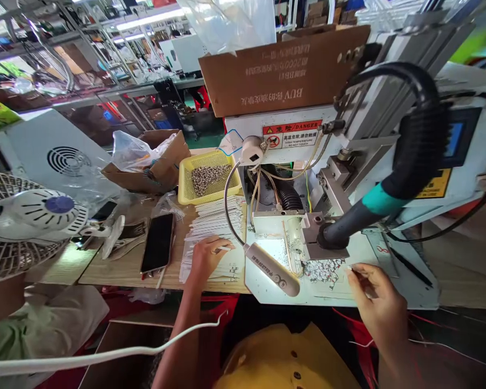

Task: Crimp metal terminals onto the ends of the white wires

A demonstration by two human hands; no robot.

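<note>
My left hand (208,258) is closed over a row of thin white strips, perhaps cables (216,224), laid side by side on the table. Something small and pale shows at its fingertips, too small to make out. At the right, the thumb and forefinger of my right hand (378,294) pinch a small white part (349,268). Just left of that hand, a heap of small white and metallic pieces (323,271) lies on the machine's white base (273,294). Above the heap sits the metal head (326,251) of the machine, below a black hose.
A lamp (271,269) on a bendy neck hangs between my hands. Behind the strips stands a yellow basket (182,181) of small metallic parts. A phone (157,243), a fan (48,216) and an open carton (162,162) are at left. A danger label (292,134) warns of high temperature.
</note>
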